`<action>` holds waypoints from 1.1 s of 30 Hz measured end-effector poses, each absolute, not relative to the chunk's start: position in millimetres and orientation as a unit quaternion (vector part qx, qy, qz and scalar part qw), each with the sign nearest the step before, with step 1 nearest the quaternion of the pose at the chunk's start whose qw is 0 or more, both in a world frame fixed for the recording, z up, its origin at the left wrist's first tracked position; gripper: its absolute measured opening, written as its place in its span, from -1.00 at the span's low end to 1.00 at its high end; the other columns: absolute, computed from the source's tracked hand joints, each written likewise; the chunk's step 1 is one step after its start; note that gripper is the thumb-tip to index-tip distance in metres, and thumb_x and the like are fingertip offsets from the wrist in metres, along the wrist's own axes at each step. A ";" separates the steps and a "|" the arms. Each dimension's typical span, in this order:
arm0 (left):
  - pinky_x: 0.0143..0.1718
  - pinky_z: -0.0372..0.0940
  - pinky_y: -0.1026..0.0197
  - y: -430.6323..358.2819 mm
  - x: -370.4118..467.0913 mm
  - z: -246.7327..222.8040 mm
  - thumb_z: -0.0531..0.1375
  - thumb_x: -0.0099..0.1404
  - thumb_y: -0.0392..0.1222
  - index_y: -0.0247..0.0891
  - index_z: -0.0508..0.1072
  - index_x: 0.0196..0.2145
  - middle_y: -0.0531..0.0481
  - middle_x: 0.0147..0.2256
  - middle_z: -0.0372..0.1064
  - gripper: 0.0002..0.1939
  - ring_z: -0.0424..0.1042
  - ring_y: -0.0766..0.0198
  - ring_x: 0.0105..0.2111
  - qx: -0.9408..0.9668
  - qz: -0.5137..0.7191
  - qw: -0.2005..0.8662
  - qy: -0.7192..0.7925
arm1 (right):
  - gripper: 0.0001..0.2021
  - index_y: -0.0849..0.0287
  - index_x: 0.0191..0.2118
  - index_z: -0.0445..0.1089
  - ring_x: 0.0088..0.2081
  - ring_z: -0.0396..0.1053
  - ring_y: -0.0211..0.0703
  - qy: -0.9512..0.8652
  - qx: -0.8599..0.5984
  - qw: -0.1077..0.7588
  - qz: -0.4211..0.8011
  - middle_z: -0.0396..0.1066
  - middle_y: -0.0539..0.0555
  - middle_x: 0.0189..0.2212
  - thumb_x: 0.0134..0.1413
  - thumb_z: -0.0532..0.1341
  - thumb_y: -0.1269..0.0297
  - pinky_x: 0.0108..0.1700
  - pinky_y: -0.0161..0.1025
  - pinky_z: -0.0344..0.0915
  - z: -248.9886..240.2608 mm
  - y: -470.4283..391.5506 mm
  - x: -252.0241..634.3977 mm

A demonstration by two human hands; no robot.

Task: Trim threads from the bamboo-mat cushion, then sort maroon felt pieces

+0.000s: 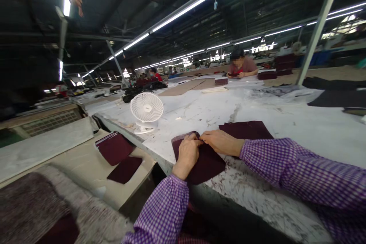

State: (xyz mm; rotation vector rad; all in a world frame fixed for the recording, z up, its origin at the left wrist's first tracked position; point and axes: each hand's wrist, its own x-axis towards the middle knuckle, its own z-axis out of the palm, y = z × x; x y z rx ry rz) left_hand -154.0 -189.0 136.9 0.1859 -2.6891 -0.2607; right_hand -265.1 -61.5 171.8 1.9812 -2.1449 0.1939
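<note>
A dark maroon fabric piece point(208, 166) lies before me at the front edge of the white table, its near corner reaching the edge. My left hand point(188, 153) rests on its left part, fingers bent and closed on the material near the far edge. From the right, my right hand point(219, 142) meets it there, its fingertips pinching the same edge. The two hands' fingertips almost touch, and what lies right under them is hidden. Just beyond my right wrist is a stack of maroon pieces point(248, 129), partly covered by my forearm.
A white fan point(146, 108) stands on the table point(197, 108) ahead to the left. Lower at left, a beige surface point(82, 164) holds more maroon pieces point(116, 148). Across the table a person point(243, 66) leans over work. Black sheets point(340, 97) and a slanted post point(321, 26) are at right.
</note>
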 end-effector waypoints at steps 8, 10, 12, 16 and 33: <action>-0.23 0.23 0.21 -223.5 -118.6 146.2 0.15 0.26 -0.33 -0.08 0.59 -0.32 0.05 -0.31 0.46 -0.77 0.36 0.21 -0.26 0.081 -0.111 0.232 -0.963 | -0.71 0.23 -0.12 0.42 -0.21 0.38 -0.16 -0.719 0.683 0.084 0.093 0.42 0.11 -0.14 0.13 0.01 0.49 -0.18 -0.27 0.25 155.0 -60.7 -270.4; -0.23 0.22 0.23 -233.9 -109.2 141.6 0.14 0.28 -0.31 -0.08 0.58 -0.32 0.06 -0.32 0.44 -0.78 0.34 0.24 -0.27 0.062 -0.130 0.252 -0.957 | -0.69 0.22 -0.13 0.44 -0.18 0.38 -0.16 -0.723 0.682 0.070 0.086 0.42 0.12 -0.13 0.13 0.00 0.49 -0.15 -0.27 0.26 156.3 -60.6 -271.1; -0.23 0.21 0.23 -240.2 -104.1 135.2 0.12 0.30 -0.28 -0.09 0.57 -0.32 0.05 -0.33 0.42 -0.78 0.32 0.25 -0.28 0.040 -0.131 0.271 -0.953 | -0.67 0.22 -0.11 0.44 -0.15 0.38 -0.14 -0.725 0.682 0.063 0.067 0.41 0.12 -0.11 0.13 -0.01 0.50 -0.13 -0.26 0.27 158.4 -59.6 -269.9; -0.24 0.17 0.17 -241.4 -101.6 125.9 0.04 0.36 -0.23 -0.15 0.54 -0.26 0.00 -0.32 0.40 -0.75 0.28 0.22 -0.28 0.008 -0.074 0.305 -0.949 | -0.60 0.19 -0.01 0.41 -0.11 0.37 -0.12 -0.720 0.691 0.056 0.026 0.36 0.14 -0.04 0.11 -0.01 0.52 -0.09 -0.25 0.27 165.9 -57.4 -264.6; -0.16 0.25 0.18 -249.3 -89.5 129.1 0.17 0.24 -0.32 -0.27 0.47 -0.23 -0.04 -0.31 0.42 -0.86 0.34 0.21 -0.22 0.078 -0.311 0.314 -0.894 | -0.42 -0.03 0.21 0.21 -0.30 0.38 -0.13 -0.694 0.699 0.044 -0.170 0.42 0.17 -0.28 0.08 0.02 0.54 -0.30 -0.27 0.20 208.8 -94.3 -224.4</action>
